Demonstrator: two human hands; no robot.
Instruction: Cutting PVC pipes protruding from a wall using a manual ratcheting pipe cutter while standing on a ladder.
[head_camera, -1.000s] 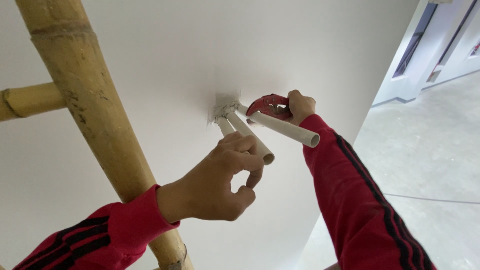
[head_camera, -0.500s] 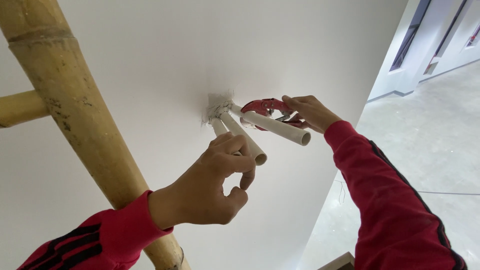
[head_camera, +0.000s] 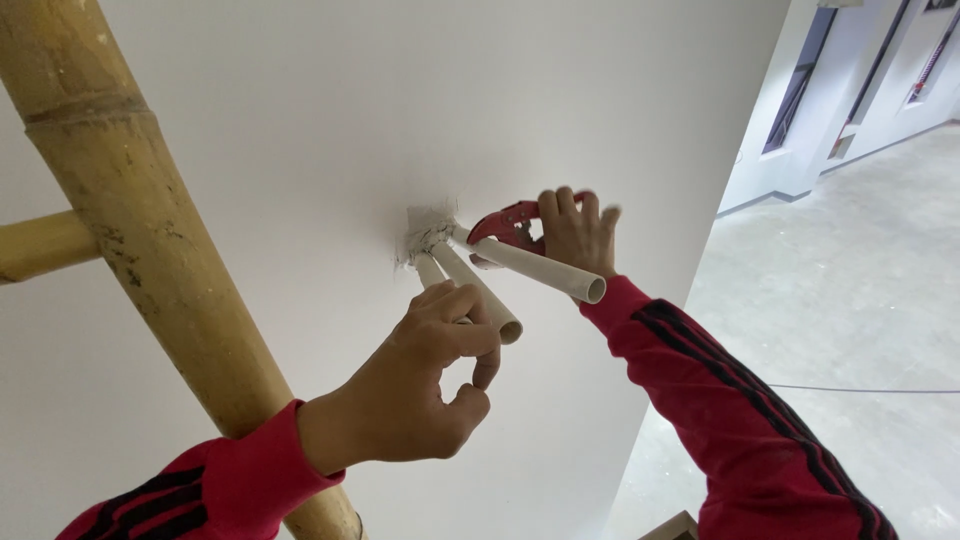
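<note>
Gripping red pipe cutter (head_camera: 508, 226), your right hand (head_camera: 575, 232) sits mid-frame on upper white plastic conduit (head_camera: 535, 270), axis running lower right; left hand (head_camera: 425, 385) fingers pinch lower white conduit (head_camera: 478, 297).

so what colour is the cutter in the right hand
Red, best seen in the head view: the cutter held by the right hand.

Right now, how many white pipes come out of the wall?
3. One long pipe lies under the right hand, one is in the middle, and one is partly hidden behind the left hand. More may be hidden.
</note>
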